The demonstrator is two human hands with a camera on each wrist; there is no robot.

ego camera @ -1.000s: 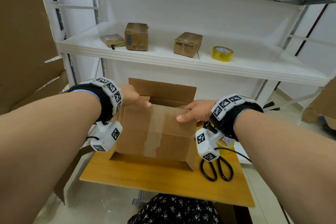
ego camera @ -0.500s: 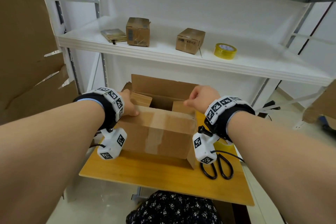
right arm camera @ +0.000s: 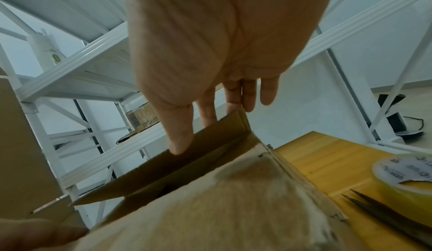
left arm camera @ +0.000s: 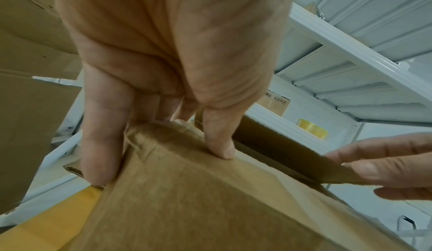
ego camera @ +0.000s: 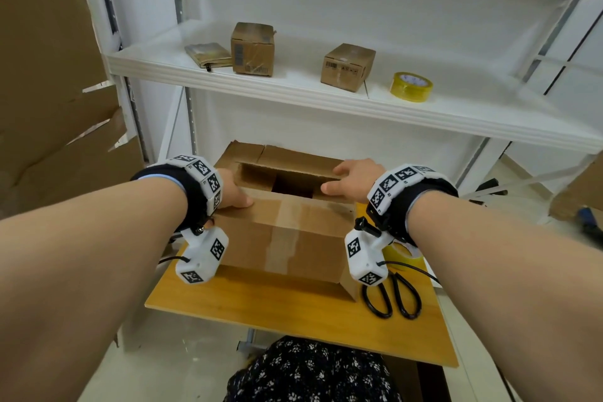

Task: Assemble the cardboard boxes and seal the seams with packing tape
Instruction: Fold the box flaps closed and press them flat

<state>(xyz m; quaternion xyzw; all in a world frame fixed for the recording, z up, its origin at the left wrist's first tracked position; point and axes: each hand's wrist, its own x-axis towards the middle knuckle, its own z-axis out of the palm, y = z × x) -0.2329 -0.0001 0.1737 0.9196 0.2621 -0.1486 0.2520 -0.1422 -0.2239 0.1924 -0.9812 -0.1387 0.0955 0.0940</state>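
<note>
A brown cardboard box (ego camera: 287, 235) stands on the wooden table (ego camera: 293, 320), with old tape down its near face. Its near top flap lies folded flat. My left hand (ego camera: 233, 192) grips the box's left top corner: the thumb (left arm camera: 221, 148) presses the near flap and the fingers curl down the left side. My right hand (ego camera: 352, 179) pinches the far flap (right arm camera: 187, 162), thumb in front and fingers behind, holding it tilted down over the opening. A dark gap stays between the two flaps. A yellow tape roll (ego camera: 403, 253) lies right of the box.
Black-handled scissors (ego camera: 393, 297) lie at the table's right edge, next to the roll. The white shelf (ego camera: 326, 98) behind holds two small boxes (ego camera: 253, 49), a flat package (ego camera: 208, 54) and another yellow tape roll (ego camera: 411, 86). Large cardboard sheets (ego camera: 49, 75) lean at the left.
The box has come down flat onto the table. My right hand moved from the near right corner to the far flap and tipped it toward the opening. My left hand stayed at the left corner.
</note>
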